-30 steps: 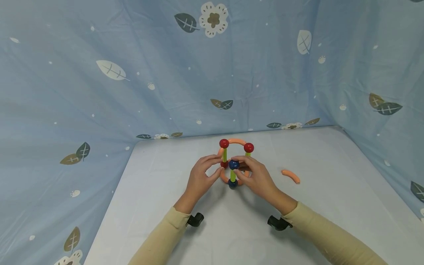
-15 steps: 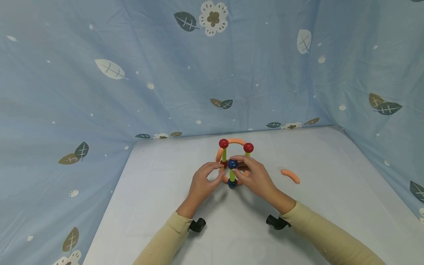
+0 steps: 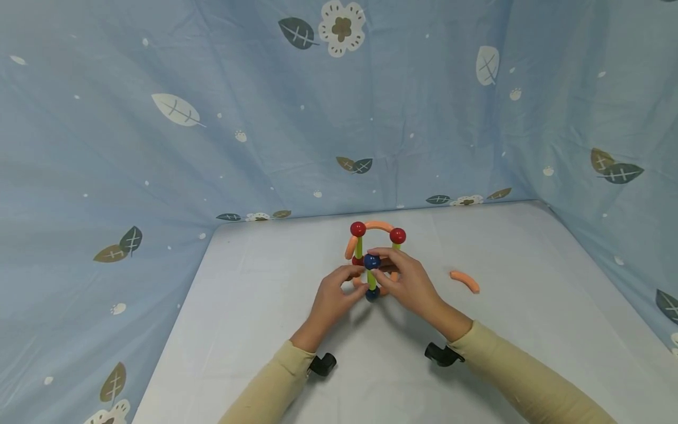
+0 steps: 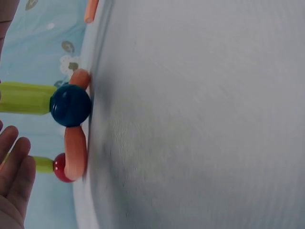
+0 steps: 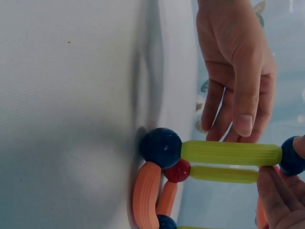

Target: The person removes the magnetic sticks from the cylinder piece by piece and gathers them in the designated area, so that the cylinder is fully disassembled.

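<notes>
Currently | upper blue ball (image 3: 372, 262) is pinched by fingers of right hand (image 3: 406, 285) | left hand (image 3: 332, 301) is held beside green rod (image 5: 228, 152), fingers loose | ball-and-rod frame (image 3: 359, 247) is supported by counter (image 3: 238, 330), left of curved orange piece (image 3: 465, 281)

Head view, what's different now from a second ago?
The left hand has moved rightward and toward the person, away from the upper-left orange piece and closer to the front green rod; whether it had held that piece isn't clear. The right hand keeps its grip on the upper blue ball; the loose orange piece stays put.
</notes>
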The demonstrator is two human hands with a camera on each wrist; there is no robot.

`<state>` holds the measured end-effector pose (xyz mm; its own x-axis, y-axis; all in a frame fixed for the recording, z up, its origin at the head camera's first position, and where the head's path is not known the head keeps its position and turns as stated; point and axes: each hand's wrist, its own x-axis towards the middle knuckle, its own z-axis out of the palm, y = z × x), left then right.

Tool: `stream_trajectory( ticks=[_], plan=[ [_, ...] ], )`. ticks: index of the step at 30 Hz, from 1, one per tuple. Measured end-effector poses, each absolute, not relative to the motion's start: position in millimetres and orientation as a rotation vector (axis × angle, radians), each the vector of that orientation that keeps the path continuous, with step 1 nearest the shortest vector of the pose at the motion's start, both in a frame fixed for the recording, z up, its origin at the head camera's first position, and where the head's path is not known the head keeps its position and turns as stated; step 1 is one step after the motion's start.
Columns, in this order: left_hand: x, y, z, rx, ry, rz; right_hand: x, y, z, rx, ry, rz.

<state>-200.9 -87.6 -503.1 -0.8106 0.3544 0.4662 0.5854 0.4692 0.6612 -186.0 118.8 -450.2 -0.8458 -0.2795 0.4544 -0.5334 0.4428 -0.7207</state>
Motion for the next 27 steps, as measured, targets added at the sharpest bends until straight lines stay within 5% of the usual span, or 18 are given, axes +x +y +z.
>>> stream_trajectory(
  ticks=[27],
  plan=[
    [-204, -72, -500, -0.706, -2.532, -1.386, -183, 122, -449, 0.689, -2.46, 1.367]
  ],
)
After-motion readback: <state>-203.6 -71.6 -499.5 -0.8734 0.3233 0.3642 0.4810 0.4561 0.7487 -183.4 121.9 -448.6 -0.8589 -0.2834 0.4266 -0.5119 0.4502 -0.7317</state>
